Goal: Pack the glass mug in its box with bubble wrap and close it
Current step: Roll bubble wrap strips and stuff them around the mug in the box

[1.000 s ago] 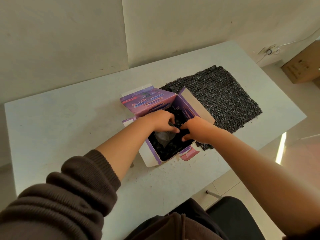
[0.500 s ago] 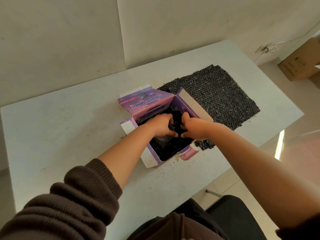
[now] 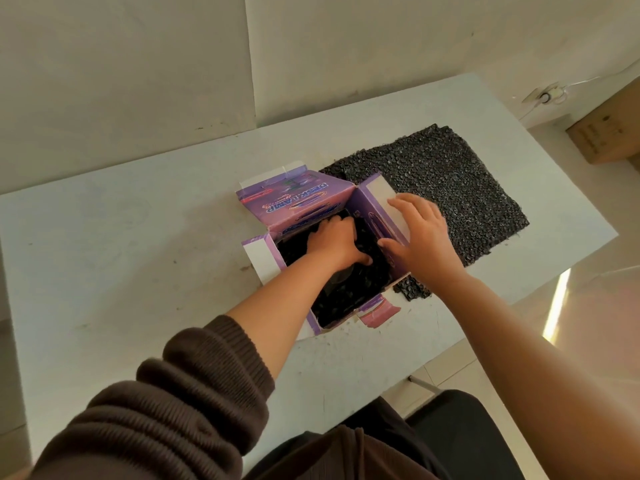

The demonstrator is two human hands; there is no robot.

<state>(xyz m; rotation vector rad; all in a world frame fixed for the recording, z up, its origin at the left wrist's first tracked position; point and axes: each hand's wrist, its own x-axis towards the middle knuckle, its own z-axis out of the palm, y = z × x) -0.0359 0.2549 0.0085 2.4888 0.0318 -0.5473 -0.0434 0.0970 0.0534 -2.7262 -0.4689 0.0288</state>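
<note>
1. Purple box point(image 3: 263, 261) is sitting open on white table point(image 3: 138, 254), flaps up.
2. Left hand point(image 3: 334, 242) is reaching inside, fingers curled into black bubble wrap point(image 3: 343, 299) (mug not visible).
3. Right hand point(image 3: 420, 237) is resting w/ fingers straight, spread, on right flap point(image 3: 381, 194).
4. Spare wrap sheet point(image 3: 450, 188) is lying just beside box.

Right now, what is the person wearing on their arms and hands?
Both hands are bare: no gloves, rings or watch show on the left hand or right hand. The left arm has a dark brown ribbed knit sleeve bunched up above the forearm. The right forearm is bare too.
</note>
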